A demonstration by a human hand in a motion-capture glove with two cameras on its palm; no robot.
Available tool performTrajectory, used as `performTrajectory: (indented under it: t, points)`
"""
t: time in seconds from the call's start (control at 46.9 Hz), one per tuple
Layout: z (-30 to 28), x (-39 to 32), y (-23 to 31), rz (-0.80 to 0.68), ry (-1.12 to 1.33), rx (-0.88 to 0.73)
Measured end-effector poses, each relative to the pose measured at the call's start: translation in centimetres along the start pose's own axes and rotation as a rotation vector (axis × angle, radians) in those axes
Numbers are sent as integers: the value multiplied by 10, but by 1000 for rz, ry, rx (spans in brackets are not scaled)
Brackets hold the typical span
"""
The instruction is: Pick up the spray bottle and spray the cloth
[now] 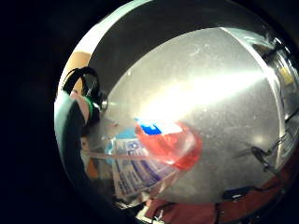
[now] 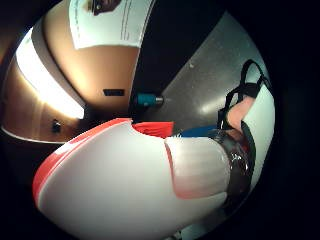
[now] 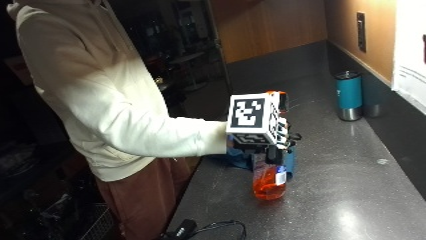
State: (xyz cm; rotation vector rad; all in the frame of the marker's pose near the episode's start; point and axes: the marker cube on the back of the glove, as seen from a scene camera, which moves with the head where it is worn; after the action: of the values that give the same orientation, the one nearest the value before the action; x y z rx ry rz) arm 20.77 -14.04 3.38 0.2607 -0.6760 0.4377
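Cream hooded sweatshirt [image 3: 100, 90] with long sleeves, rust-brown trousers [image 3: 143, 200], black-strapped glove on the right hand [image 3: 269, 145]

Your gloved right hand [image 3: 269, 145] grips the orange spray bottle [image 3: 269, 182] upright above the grey counter [image 3: 346, 200]. A blue cloth [image 3: 233, 159] shows just behind your wrist. At two o'clock from the bottle stands a teal tumbler [image 3: 349, 96].

We see a spray bottle [image 3: 269, 182] with a clear orange body, a white label printed in blue, and a white head edged in red. Beneath it the worktop [image 3: 346, 195] is dark grey, finely speckled. Beyond the bottle stands a teal cup [image 3: 349, 95] with a silver base. The person's sleeve [image 3: 160, 135] is cream.
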Motion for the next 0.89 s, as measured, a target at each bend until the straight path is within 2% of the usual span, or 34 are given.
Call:
performTrajectory:
  t: [0.234,0.533,0.66,0.895]
  points:
    - [-1,-57,-2,-174,306,-252]
    - [22,-141,8,-351,789,-481]
    - [41,-169,18,-384,1029,-523]
    - [77,-193,33,-371,1312,-498]
